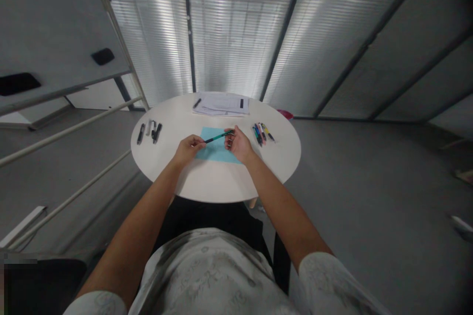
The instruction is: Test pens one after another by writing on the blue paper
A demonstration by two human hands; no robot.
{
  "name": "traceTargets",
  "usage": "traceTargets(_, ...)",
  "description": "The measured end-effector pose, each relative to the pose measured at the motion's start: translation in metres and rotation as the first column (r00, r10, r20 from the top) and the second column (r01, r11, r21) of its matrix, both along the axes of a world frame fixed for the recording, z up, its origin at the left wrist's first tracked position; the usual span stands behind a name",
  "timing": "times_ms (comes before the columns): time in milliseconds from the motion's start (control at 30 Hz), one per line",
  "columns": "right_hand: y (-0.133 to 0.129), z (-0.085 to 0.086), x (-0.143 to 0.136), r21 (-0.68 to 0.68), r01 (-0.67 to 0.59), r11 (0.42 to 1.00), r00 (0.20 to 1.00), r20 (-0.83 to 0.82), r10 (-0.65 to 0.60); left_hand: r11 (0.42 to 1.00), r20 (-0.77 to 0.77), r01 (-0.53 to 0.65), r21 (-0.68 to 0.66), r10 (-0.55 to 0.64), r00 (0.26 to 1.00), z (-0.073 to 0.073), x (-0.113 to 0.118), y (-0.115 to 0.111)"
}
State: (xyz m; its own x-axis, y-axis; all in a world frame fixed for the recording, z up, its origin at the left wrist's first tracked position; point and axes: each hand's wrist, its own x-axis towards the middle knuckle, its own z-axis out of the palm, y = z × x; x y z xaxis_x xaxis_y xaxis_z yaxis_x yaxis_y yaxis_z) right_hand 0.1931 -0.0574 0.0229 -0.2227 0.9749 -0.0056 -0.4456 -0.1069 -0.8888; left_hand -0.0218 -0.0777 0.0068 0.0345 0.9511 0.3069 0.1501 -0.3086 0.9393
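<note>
A dark pen with a green barrel [219, 136] is stretched between my two hands above a light blue sheet [218, 155]. My left hand [189, 149] pinches its dark left end. At the other end, my right hand [238, 143] grips the pen between thumb and fingers, its remaining fingers curled. To the right of my right hand lies a group of coloured pens [262, 133] on the white round table [207, 187]. Several dark and grey pens or markers [149, 131] lie on the table's left side.
At the table's far edge rests a stack of white papers [221, 104], with a dark pen [197, 103] and a small black object [241, 103] on it. A whiteboard on a metal frame [121, 34] stands at left. Glass panels with blinds [236, 34] rise behind the table.
</note>
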Motion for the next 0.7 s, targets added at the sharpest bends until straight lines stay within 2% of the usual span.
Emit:
traceTargets(200, -0.011, 0.008, -0.002, 0.043, -0.101, 0.994, 0.992, 0.083, 0.097, 1.0, -0.013, 0.009, -0.003, -0.009, 1.0, -0.002, 0.003, 0.001)
traceTargets(333, -0.018, 0.013, -0.004, 0.042, -0.214, 0.976, 0.974, 0.085, 0.21, 0.999, -0.03, 0.027, -0.039, -0.028, 0.999, -0.001, 0.005, 0.0)
traceTargets(400, -0.02, 0.015, -0.003, 0.046, -0.229, 0.972, 0.97, 0.093, 0.224, 0.998, -0.049, 0.036, -0.041, -0.038, 0.998, 0.0, 0.006, -0.001)
traceTargets(467, -0.02, 0.016, 0.0, 0.074, -0.196, 0.978, 0.976, 0.111, 0.187, 0.998, -0.078, 0.049, -0.039, -0.052, 0.996, 0.001, 0.006, -0.002)
traceTargets(567, -0.017, 0.016, 0.008, 0.138, -0.083, 0.987, 0.991, 0.111, 0.068, 0.998, -0.131, 0.05, -0.036, -0.054, 0.99, 0.0, 0.005, -0.002)
traceTargets(700, -0.013, 0.015, 0.019, 0.168, 0.064, 0.984, 0.998, -0.001, -0.065, 0.998, -0.245, 0.055, 0.001, -0.053, 0.968, -0.004, 0.003, 0.001)
